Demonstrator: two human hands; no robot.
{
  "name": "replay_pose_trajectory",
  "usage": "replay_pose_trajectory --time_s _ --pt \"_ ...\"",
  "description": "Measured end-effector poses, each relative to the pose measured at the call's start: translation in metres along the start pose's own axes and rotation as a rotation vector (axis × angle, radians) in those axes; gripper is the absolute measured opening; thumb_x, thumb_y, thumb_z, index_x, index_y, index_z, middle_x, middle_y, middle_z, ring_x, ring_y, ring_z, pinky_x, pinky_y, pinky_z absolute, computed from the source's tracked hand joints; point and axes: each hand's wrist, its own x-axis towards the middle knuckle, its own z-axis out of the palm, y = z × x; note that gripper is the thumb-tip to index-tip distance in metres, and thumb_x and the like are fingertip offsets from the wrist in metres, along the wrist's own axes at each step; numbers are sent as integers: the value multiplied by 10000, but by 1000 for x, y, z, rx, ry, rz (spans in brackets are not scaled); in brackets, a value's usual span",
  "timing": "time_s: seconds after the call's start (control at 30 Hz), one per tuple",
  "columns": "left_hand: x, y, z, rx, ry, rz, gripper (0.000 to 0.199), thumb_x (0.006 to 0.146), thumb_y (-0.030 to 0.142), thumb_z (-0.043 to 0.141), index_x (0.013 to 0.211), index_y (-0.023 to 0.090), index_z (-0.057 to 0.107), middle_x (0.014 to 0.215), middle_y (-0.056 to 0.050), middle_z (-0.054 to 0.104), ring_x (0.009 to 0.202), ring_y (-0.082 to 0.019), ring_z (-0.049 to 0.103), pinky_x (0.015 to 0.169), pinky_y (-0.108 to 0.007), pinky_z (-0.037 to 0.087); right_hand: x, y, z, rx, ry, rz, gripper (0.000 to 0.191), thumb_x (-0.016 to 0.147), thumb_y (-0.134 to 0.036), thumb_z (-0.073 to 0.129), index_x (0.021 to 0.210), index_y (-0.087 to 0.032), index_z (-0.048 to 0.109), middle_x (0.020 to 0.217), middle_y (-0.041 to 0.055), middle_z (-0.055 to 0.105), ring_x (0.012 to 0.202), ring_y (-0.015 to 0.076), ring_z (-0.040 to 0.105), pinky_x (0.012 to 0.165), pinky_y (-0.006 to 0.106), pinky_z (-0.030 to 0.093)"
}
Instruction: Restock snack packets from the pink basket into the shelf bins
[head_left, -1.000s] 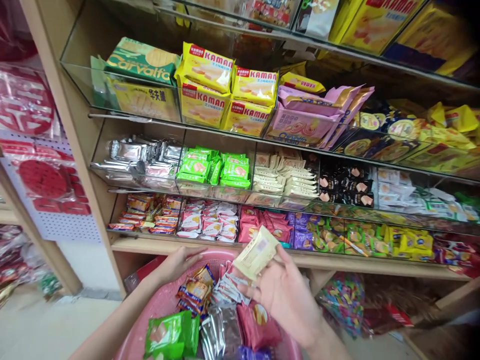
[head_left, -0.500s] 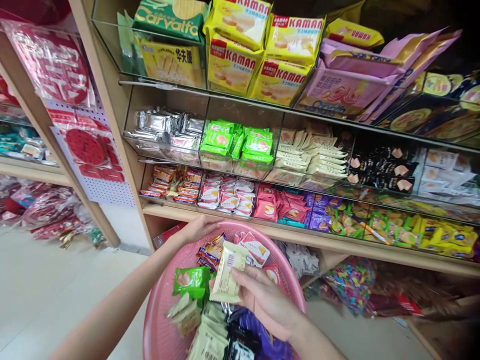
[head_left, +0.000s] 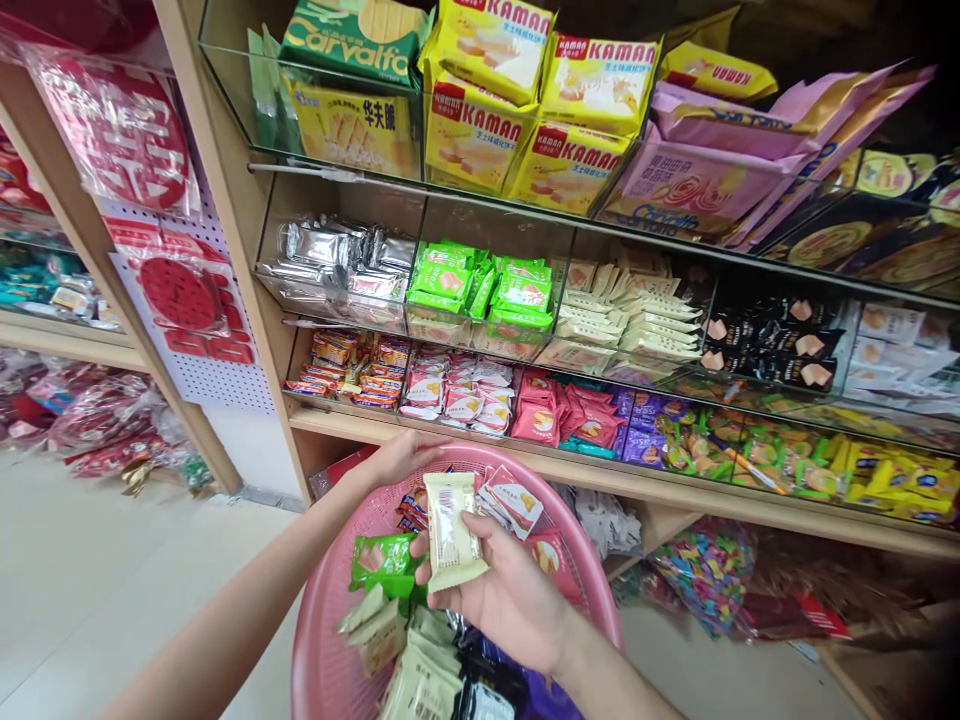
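A cream-coloured snack packet [head_left: 452, 532] lies across the fingers of my right hand [head_left: 517, 590], with the thumb pressed on its edge. Below it is a pink plastic basket [head_left: 319, 630]. My left hand [head_left: 397, 460] rests on the basket's far left rim, fingers curled over it; the fingertips are partly hidden. Inside the basket are a green packet [head_left: 379, 560], several cream packets [head_left: 424, 675], white-and-red packets [head_left: 514, 500], a pink-red packet [head_left: 553, 560], orange packets [head_left: 414, 508], black packets [head_left: 491, 690] and purple packets [head_left: 551, 697]. My right hand covers part of these.
A wooden shelf unit [head_left: 345, 428] with clear-fronted compartments stands ahead, filled with snack packets. Its upper row holds yellow wafer bags [head_left: 480, 130]. Under the lowest ledge sits a bag of colourful pieces [head_left: 701, 575]. Red decorations [head_left: 180, 295] hang on a pegboard at left.
The cream packet has turned more upright and shifted slightly left in my right hand, with more of the fingers now showing beneath it. My left hand stays on the rim. The view has shifted slightly.
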Motion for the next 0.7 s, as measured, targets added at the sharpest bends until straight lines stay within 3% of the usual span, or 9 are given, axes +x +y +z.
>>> replay_pose_trajectory --time_s 0.27,0.6,0.7 --pt "1 1 0 -20 -2 11 463 861 458 440 1227 193 545 1112 -18 646 1064 -241 579 912 -329 446 14 -3 3 8 58 -63 412 831 -513 492 1014 -163 605 852 64 662 701 155 590 583 242 388" --pt "1 0 1 -10 0 33 466 873 455 427 1224 172 546 1199 -40 588 1053 -222 586 911 -309 449 16 3 5 67 245 -24 366 727 -464 664 925 -159 624 807 23 632 677 112 563 560 212 372" --pt "1 -1 1 17 -1 32 463 877 446 423 1225 165 544 1206 -46 583 1070 -215 576 923 -302 439 18 5 6 86 238 -57 305 692 -394 721 879 -174 623 766 -6 612 629 84 530 518 190 347"
